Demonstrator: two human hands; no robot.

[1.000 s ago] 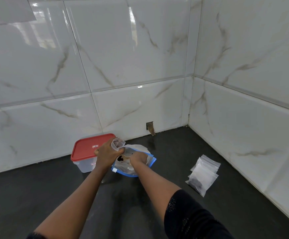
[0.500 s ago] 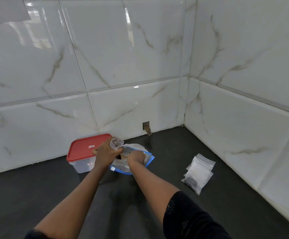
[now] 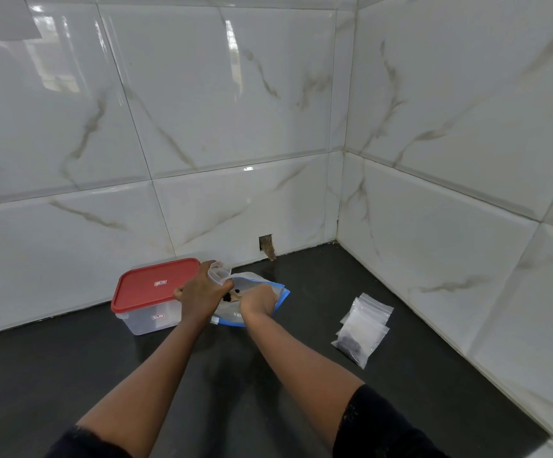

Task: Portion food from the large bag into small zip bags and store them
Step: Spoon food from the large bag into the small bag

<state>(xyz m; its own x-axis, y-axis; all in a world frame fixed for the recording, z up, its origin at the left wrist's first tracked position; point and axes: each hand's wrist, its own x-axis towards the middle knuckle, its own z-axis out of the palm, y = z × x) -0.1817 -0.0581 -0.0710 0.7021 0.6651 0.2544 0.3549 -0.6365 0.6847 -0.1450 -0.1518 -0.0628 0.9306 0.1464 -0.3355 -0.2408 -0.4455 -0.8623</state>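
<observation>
A large clear zip bag (image 3: pixel 280 292) with a blue edge lies on the dark counter, dark food pieces (image 3: pixel 232 294) showing at its mouth. My left hand (image 3: pixel 199 292) grips a small clear zip bag (image 3: pixel 218 274), held upright just left of the large bag's opening. My right hand (image 3: pixel 257 300) is curled at the mouth of the large bag; whether it holds food is hidden. A pile of small zip bags (image 3: pixel 364 325) lies to the right, one with dark food in it.
A clear plastic container with a red lid (image 3: pixel 151 285) stands left of my hands against the back wall. White tiled walls meet in a corner at the right. A small hole (image 3: pixel 267 244) shows low in the back wall.
Both hands stay at the large bag's mouth. My right hand has drawn slightly back out of the bag, and dark food pieces now show between the hands.
</observation>
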